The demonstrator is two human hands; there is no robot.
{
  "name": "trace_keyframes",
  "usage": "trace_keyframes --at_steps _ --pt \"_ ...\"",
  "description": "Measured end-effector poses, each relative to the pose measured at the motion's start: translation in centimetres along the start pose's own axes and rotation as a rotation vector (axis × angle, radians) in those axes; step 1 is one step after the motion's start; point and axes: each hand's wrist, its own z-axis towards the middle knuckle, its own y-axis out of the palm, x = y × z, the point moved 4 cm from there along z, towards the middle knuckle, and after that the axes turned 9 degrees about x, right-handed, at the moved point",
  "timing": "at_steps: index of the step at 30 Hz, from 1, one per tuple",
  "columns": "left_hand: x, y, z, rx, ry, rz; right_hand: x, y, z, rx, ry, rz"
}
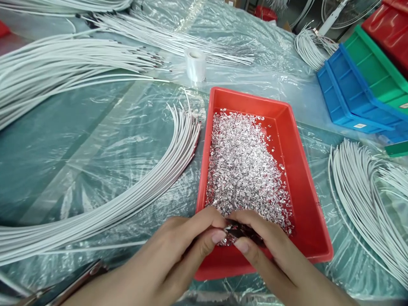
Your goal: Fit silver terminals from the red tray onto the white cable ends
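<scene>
Over the near end of a red tray [301,178], my two hands meet with fingertips close together. My left hand [181,246] is closed in a pinch, its thumb and forefinger at the edge of a small dark, shiny piece [237,231]. That piece sits in the curled fingers of my right hand [274,246], thumb below and forefinger above. Its kind cannot be made out. Silvery scraps [245,165] cover much of the tray floor beneath. One white cable [95,248] runs from the left toward my left wrist, where it goes out of sight.
A curved bundle of white cables [137,195] lies left of the tray, with more cable bundles [79,59] behind. A clear tape roll [195,66] stands beyond. Stacked bins [360,89] and another cable bundle [363,199] are right. A dark tool [73,284] lies lower left.
</scene>
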Motion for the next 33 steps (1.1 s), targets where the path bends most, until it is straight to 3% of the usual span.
trace_keyframes --at_steps 11,19,26,30,33 --pt "-0.08 0.11 0.21 0.098 0.071 0.029 -0.33 -0.17 0.08 -0.008 -0.003 0.024" --pt "-0.38 0.38 -0.09 -0.01 -0.018 0.13 0.17 -0.29 0.28 -0.064 -0.029 -0.002" --pt "-0.4 0.21 -0.6 -0.016 -0.018 0.137 0.47 0.23 0.2 -0.031 0.084 0.031" --pt "-0.49 0.4 -0.68 -0.049 -0.027 0.123 0.27 0.39 0.15 -0.007 0.078 0.074" --pt "-0.48 0.37 -0.49 -0.001 0.003 0.123 0.17 0.45 0.09 -0.002 0.119 0.089"
